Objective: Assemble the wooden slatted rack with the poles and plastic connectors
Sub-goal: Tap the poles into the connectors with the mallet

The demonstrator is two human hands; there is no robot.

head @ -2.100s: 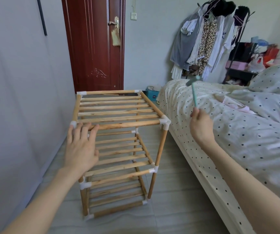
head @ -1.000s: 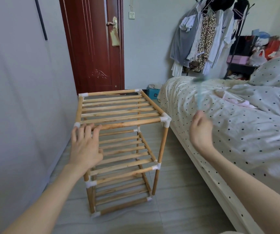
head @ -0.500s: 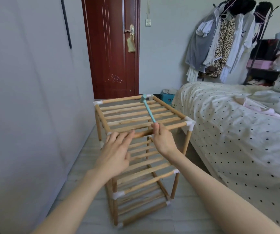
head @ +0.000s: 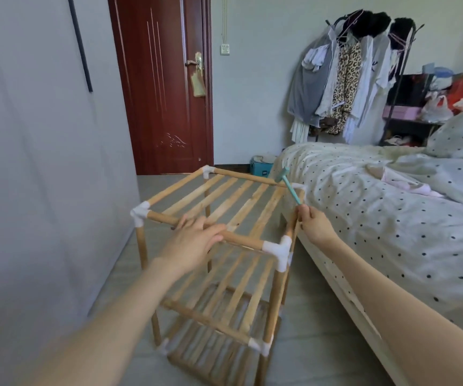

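- While our left hand lies flat on the near top pole of the wooden rack, fingers straight and pressing rather than curled round it, we judge that it is there to steady the frame against a blow.
- Our right hand pinches the tail end of the small teal mallet, whose head hangs just over the white connector at the rack's far corner, at about one o'clock from the left hand.
- We read the long hold on the handle as a way to get swing; the head's aim suggests that this corner is the joint to be seated.
- Standing on the floor at the middle of our view, the rack has three slatted tiers, with white plastic connectors at the corners that we can see; the near right connector sits at four o'clock from the left hand. To our eye the rack is close to finished, with only tapping-home left.
- Pale grey and smooth, the floor gives the legs a level footing, though the lowest tier is blurred.
- A bed with a dotted cover runs along at three o'clock, just beside the rack.
- At nine o'clock is a plain pale wall; at twelve a dark red door; at two a clothes stand hung with garments.
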